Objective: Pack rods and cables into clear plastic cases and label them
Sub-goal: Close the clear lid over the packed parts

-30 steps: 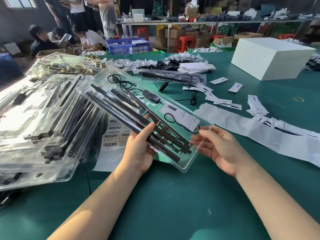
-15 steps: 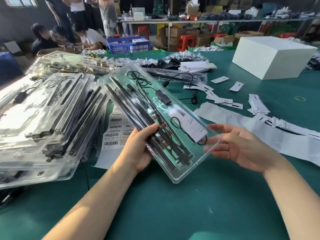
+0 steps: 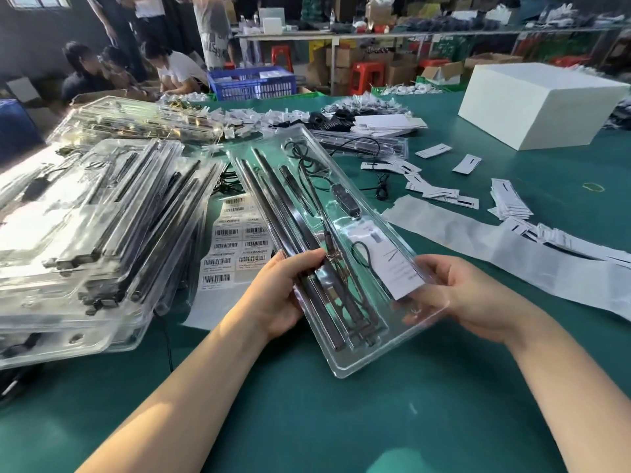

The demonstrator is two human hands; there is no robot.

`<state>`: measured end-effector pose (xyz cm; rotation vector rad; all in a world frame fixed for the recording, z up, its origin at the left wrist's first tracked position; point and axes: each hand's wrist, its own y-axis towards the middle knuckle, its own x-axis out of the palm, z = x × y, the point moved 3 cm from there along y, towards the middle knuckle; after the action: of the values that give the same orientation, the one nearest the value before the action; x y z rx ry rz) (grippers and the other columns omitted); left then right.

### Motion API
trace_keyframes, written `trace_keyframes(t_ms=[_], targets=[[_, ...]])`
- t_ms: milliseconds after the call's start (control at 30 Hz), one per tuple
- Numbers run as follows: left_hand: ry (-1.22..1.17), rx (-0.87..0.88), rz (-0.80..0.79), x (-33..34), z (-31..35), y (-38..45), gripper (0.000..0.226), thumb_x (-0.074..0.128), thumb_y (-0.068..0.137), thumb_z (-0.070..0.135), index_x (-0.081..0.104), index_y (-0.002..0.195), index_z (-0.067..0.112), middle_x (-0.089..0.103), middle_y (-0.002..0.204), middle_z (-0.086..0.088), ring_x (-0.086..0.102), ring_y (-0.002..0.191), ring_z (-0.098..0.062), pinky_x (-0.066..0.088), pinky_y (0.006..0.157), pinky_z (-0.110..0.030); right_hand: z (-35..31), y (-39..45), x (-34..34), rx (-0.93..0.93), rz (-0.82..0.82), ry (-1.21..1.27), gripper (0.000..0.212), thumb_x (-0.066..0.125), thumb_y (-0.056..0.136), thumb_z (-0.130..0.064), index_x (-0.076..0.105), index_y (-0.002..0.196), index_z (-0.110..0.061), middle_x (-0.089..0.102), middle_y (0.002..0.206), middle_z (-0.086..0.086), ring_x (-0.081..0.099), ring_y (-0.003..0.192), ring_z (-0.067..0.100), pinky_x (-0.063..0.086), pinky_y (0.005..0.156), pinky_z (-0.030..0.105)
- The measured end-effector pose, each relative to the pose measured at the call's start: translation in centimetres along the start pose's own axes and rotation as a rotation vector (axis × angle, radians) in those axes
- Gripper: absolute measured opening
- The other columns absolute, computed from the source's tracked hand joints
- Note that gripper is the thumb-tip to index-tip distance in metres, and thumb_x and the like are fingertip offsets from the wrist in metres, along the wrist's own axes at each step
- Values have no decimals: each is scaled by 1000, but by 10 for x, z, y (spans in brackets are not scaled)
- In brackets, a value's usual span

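While held above the green table [image 3: 341, 421], clear plastic case [image 3: 345, 213] runs slantwise from the near right corner up toward the far left, closed, off the surface. Left hand [image 3: 273, 298] gripping its left edge, thumb curled over the lid, fingers hidden underneath. Right hand [image 3: 457, 295] gripping the near right edge, thumb on top, fingers dimly visible through the plastic below. Inside: several dark rods [image 3: 290, 233] lying lengthwise along the left side, a thin black cable [image 3: 307, 158] looped at the far end, a small black inline box [image 3: 345, 196] near the middle, and a white card [image 3: 396, 264] on the right side close to the right thumb. Print on the card too faint to read.

Just left, a tall stack of filled clear cases [image 3: 85, 233], rods showing through, cut off at the frame's left edge. Between stack and held case, a barcode label sheet [image 3: 235, 247], partly covered by both. To the right, a long white backing strip [image 3: 512, 254] and scattered small white cards [image 3: 440, 196].

Farther back, more clear cases [image 3: 136, 121] with contents blurred by glare, a heap of black cables [image 3: 327, 117], a white box [image 3: 543, 100], a blue crate [image 3: 252, 83]. Beyond, people crouching and standing [image 3: 170, 63], partly cut off by the frame's top.
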<state>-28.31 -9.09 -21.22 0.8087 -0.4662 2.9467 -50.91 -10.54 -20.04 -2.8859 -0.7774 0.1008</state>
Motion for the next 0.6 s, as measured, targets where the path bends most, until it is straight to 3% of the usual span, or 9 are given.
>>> trace_keyframes(t_ms=[100,167,233,367,467,533,600], targets=[[-5,4,1,0,0,-1,43,67,75,8,52,114,1,72,89,-16,72,75,-27,58,63,-37,3,2,4,33,45,-103,51,75,66,-27,59,111,-8,74,89,10,69,65,22,45,47,26],[-15,2,5,0,0,0,55,67,73,8,48,124,-4,70,93,-18,71,77,-28,59,68,-42,4,4,3,52,59,-83,53,73,69,-34,59,111,-6,74,85,14,57,49,14,37,40,21],[-27,1,12,0,0,1,65,67,74,8,42,131,-8,69,96,-20,70,78,-30,58,71,-46,5,5,2,72,64,-27,57,70,70,-42,61,112,-3,73,86,16,51,45,11,37,39,19],[-60,27,14,-1,1,0,64,65,74,10,44,132,-10,70,95,-20,71,77,-29,58,67,-40,3,5,-2,159,7,269,50,50,89,-46,64,116,-7,70,99,24,60,55,18,49,45,24],[-136,72,35,-2,2,2,63,64,74,10,45,131,-10,71,89,-18,71,73,-29,58,62,-40,-5,0,-2,157,-54,434,58,45,88,-52,64,119,-8,69,110,23,72,78,28,59,57,28],[-149,114,75,-3,1,4,64,65,74,12,45,132,-8,72,88,-17,71,72,-27,57,64,-39,-6,0,7,120,15,413,49,61,83,-38,60,119,-5,71,106,20,73,84,28,59,60,25],[-155,142,106,-3,0,5,57,65,78,12,47,130,-6,72,92,-17,71,74,-27,57,65,-40,0,4,16,111,215,477,32,68,79,-14,58,109,-4,74,91,17,73,74,22,57,54,24]])
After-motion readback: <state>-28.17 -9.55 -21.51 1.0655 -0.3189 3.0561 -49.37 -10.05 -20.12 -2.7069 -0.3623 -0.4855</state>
